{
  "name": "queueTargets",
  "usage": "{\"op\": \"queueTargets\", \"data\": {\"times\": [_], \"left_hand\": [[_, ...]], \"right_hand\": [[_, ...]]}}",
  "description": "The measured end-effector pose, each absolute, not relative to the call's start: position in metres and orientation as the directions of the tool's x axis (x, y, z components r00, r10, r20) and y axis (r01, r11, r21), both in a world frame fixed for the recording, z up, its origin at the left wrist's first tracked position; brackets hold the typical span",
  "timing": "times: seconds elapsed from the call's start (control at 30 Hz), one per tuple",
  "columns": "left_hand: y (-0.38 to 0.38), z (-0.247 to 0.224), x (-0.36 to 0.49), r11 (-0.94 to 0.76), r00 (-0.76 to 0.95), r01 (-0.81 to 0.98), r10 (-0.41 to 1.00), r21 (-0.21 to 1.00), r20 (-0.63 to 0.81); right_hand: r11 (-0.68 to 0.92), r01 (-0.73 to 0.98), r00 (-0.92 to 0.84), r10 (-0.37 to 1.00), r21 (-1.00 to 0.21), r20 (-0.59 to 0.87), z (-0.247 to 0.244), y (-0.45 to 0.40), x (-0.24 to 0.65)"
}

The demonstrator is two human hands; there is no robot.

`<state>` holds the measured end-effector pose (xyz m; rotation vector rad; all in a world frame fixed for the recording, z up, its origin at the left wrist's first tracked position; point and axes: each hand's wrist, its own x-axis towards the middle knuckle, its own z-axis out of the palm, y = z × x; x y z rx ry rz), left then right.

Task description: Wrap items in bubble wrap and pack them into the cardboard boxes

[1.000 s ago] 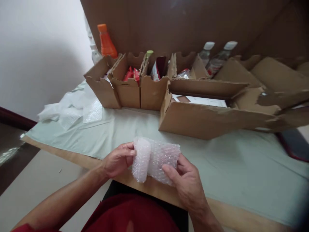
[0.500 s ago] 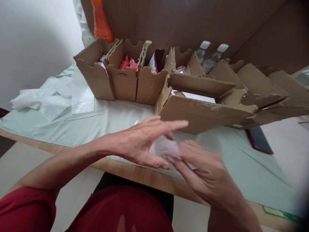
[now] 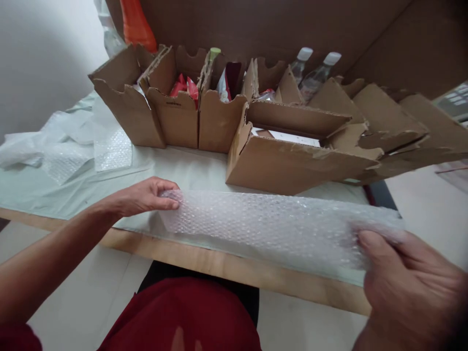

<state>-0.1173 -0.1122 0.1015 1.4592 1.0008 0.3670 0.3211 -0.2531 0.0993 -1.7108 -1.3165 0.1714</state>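
A long strip of bubble wrap (image 3: 263, 222) stretches between my two hands, just over the front of the cloth-covered table (image 3: 135, 185). My left hand (image 3: 148, 196) pinches its left end between thumb and fingers. At the other end my right hand (image 3: 409, 282) grips the strip, thumb on top and fingers hidden underneath. The right end is a little blurred. Behind the strip stands a long cardboard box (image 3: 292, 170) with white, flat items inside.
Several cardboard bins (image 3: 175, 119) line the back, some holding red packets (image 3: 185, 87). More bubble wrap (image 3: 69, 146) lies at the left. An orange bottle (image 3: 137, 27) and clear bottles with white caps (image 3: 316, 80) stand behind. A dark flat object (image 3: 382, 195) lies at right.
The bubble wrap was bunched up near my right hand, with my left hand open beside it. Now my hands have moved apart, both holding it, and it is stretched out as a strip.
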Motion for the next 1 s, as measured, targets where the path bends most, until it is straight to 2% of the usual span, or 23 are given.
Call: {"op": "queueTargets", "data": {"times": [0.07, 0.13, 0.2, 0.27, 0.4, 0.47, 0.53, 0.6, 0.67, 0.77, 0.87, 1.0], "left_hand": [[-0.106, 0.097, -0.119, 0.159, 0.522, 0.337, 0.789, 0.928, -0.325], [-0.100, 0.086, -0.117, 0.133, 0.472, 0.390, 0.821, 0.911, -0.322], [-0.099, 0.071, -0.113, 0.039, 0.406, 0.536, 0.864, 0.843, -0.298], [-0.101, 0.057, -0.111, -0.115, 0.328, 0.709, 0.927, 0.695, -0.182], [-0.118, 0.051, -0.107, -0.364, 0.297, 0.850, 0.928, 0.380, 0.225], [-0.130, 0.057, -0.098, -0.448, 0.331, 0.844, 0.868, 0.296, 0.370], [-0.145, 0.062, -0.079, -0.554, 0.418, 0.796, 0.795, 0.244, 0.439], [-0.158, 0.059, -0.056, -0.688, 0.568, 0.694, 0.704, 0.211, 0.427], [-0.166, 0.048, -0.036, -0.779, 0.698, 0.594, 0.624, 0.201, 0.351], [-0.166, 0.025, -0.026, -0.788, 0.765, 0.581, 0.614, 0.203, 0.194], [-0.164, 0.011, -0.041, -0.723, 0.727, 0.657, 0.682, 0.214, 0.073], [-0.166, 0.011, -0.067, -0.644, 0.655, 0.718, 0.753, 0.263, 0.056]], "right_hand": [[-0.106, 0.624, 0.551, 0.762, -0.774, 0.340, 0.094, -0.243, 0.303], [-0.168, 0.605, 0.535, 0.809, -0.778, 0.242, 0.078, -0.232, 0.296], [-0.214, 0.656, 0.461, 0.873, -0.724, 0.160, 0.057, -0.225, 0.298], [-0.269, 0.746, 0.432, 0.892, -0.610, 0.135, 0.038, -0.226, 0.305], [-0.286, 0.890, 0.408, 0.848, -0.355, 0.340, 0.030, -0.240, 0.318], [-0.221, 0.935, 0.326, 0.842, -0.277, 0.430, 0.039, -0.243, 0.313], [-0.090, 0.971, 0.181, 0.880, -0.220, 0.439, 0.049, -0.238, 0.293], [0.088, 0.977, -0.009, 0.926, -0.192, 0.377, 0.053, -0.227, 0.258], [0.246, 0.948, -0.191, 0.947, -0.201, 0.259, 0.048, -0.214, 0.218], [0.370, 0.897, -0.354, 0.929, -0.241, 0.107, 0.029, -0.200, 0.178], [0.384, 0.894, -0.380, 0.923, -0.229, 0.064, 0.013, -0.199, 0.177], [0.274, 0.948, -0.261, 0.960, -0.163, 0.099, 0.006, -0.214, 0.214]]}}
